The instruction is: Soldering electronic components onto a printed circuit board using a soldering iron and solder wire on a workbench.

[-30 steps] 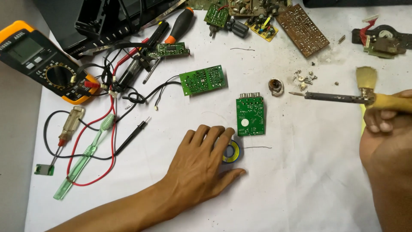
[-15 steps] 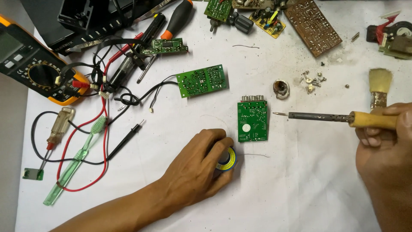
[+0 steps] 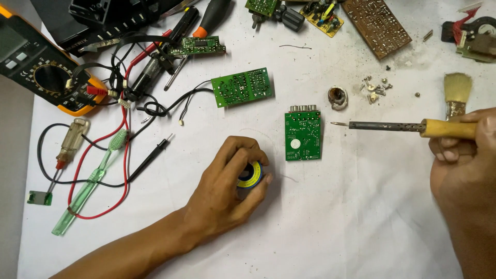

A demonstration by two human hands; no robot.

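My left hand [image 3: 227, 191] rests on the white table, fingers curled around a small blue and yellow solder spool [image 3: 251, 174]. My right hand [image 3: 462, 165] grips the wooden handle of a soldering iron [image 3: 392, 126], held level with its tip pointing left. The tip hovers just right of a small green circuit board [image 3: 303, 135] with a row of metal connectors on its far edge. The spool lies a little left of that board.
A second green board [image 3: 242, 87] with black wires lies further back. An orange multimeter [image 3: 44, 67] with red and black leads sits far left, by a green toothbrush [image 3: 93, 178] and screwdrivers. A brush [image 3: 456, 93], loose screws [image 3: 374, 89], a coil [image 3: 337, 98] and a brown board [image 3: 377, 26] are at the back right.
My left hand closed around the solder spool. My right hand brought the soldering iron leftward, its tip now close to the small green board.
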